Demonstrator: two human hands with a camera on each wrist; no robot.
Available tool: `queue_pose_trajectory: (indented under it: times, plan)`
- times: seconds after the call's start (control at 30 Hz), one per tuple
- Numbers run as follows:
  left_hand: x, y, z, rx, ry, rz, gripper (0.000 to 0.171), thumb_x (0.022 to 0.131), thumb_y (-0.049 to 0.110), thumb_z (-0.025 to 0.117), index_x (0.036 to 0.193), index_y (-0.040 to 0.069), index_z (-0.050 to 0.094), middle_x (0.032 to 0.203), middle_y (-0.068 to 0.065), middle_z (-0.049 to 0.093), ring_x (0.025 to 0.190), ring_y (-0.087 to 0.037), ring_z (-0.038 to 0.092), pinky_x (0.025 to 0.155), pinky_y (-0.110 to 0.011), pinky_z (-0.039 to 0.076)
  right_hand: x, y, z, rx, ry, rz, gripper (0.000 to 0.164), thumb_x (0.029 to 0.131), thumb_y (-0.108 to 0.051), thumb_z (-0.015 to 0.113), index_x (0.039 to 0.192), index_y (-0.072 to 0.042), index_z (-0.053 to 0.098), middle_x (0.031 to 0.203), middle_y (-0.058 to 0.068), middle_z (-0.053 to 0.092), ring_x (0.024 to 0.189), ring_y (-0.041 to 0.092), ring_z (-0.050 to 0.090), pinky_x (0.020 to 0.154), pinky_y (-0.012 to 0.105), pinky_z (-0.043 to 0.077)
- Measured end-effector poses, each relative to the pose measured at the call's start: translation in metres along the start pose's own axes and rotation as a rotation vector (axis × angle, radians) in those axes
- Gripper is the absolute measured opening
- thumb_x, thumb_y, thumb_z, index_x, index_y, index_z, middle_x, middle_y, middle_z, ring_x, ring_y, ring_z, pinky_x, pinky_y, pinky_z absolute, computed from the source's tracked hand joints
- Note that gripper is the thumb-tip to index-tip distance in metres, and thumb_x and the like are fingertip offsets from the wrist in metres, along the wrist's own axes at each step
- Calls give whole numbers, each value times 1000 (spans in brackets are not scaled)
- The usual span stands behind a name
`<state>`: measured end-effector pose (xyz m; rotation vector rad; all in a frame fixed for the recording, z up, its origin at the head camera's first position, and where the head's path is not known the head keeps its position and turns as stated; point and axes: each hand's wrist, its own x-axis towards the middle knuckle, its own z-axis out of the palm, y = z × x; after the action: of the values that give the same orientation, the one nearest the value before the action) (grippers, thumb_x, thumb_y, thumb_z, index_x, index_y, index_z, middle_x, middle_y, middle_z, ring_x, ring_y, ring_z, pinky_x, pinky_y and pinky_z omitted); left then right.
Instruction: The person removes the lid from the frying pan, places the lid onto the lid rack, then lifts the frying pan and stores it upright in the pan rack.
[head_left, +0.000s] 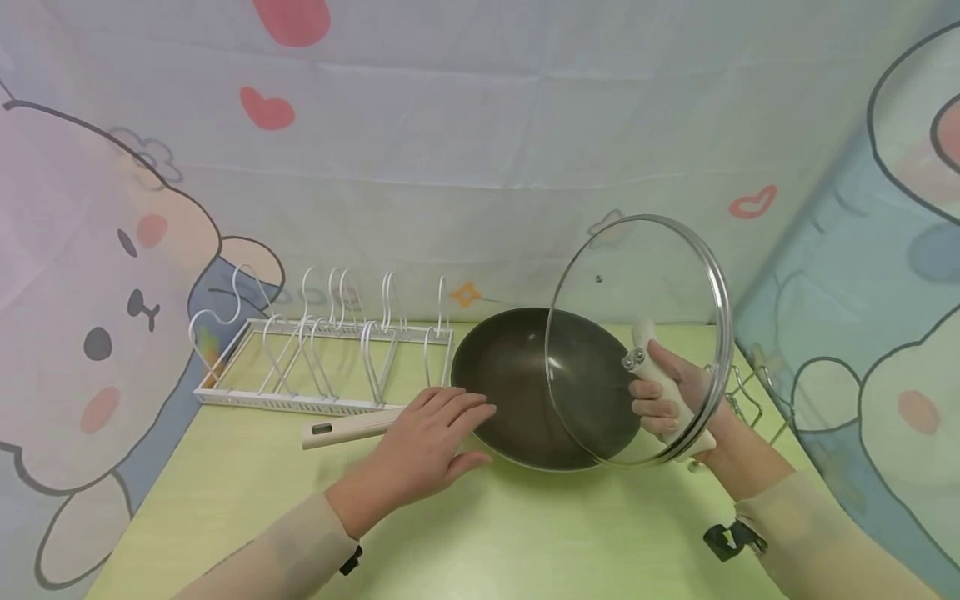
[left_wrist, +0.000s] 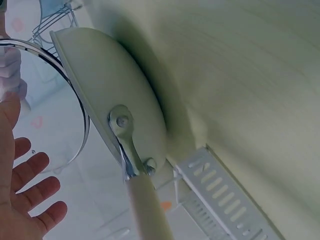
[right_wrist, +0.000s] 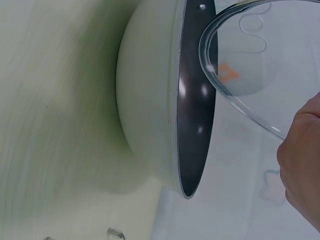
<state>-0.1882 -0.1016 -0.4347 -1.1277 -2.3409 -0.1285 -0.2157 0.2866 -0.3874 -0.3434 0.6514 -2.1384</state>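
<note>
A deep frying pan with a dark inside and a cream outside stands on the table, its long handle pointing left. My right hand grips the white handle of a clear glass lid. The lid is tilted up on edge over the pan's right side, its metal rim overlapping the pan in the right wrist view. My left hand hovers over the pan handle near the pan's left rim, fingers spread and relaxed, holding nothing; its fingers show beside the pan in the left wrist view.
A white wire rack with several upright loops stands left of the pan. Behind my right hand is a small metal wire rack. A printed cloth hangs along the back and sides of the green table.
</note>
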Motion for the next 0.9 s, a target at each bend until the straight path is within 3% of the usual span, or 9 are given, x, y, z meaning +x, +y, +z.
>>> queue_pose_trajectory:
  times: [0.2, 0.43, 0.77, 0.9]
  plan:
    - [9, 11, 4, -14, -10, 22, 62, 97, 56, 73, 145, 18, 62, 142, -1, 68, 132, -27, 64, 114, -44, 51, -5, -1, 0, -10, 10, -8, 43, 117, -50, 27, 112, -15, 50, 82, 0, 63, 63, 8, 27, 54, 19, 42]
    - [21, 22, 7, -20, -22, 51, 62, 98, 58, 70, 145, 18, 62, 143, 0, 67, 132, -23, 63, 114, -41, 50, -10, -3, 2, -17, -17, -15, 47, 117, -50, 21, 113, -14, 50, 82, -1, 56, 62, 9, 24, 54, 19, 39]
    - [39, 36, 14, -49, -132, 55, 64, 103, 61, 61, 151, 20, 57, 149, 3, 63, 139, -19, 59, 119, -37, 46, -19, -9, 1, -24, -21, -13, 50, 117, -50, 17, 116, -13, 50, 82, -2, 52, 63, 9, 20, 56, 19, 37]
    - [46, 41, 18, -71, -170, 43, 64, 103, 62, 59, 153, 21, 56, 151, 3, 62, 141, -20, 58, 121, -38, 45, -24, -12, -2, -15, -34, -15, 49, 117, -49, 21, 120, -11, 52, 80, -3, 40, 63, 8, 19, 56, 19, 37]
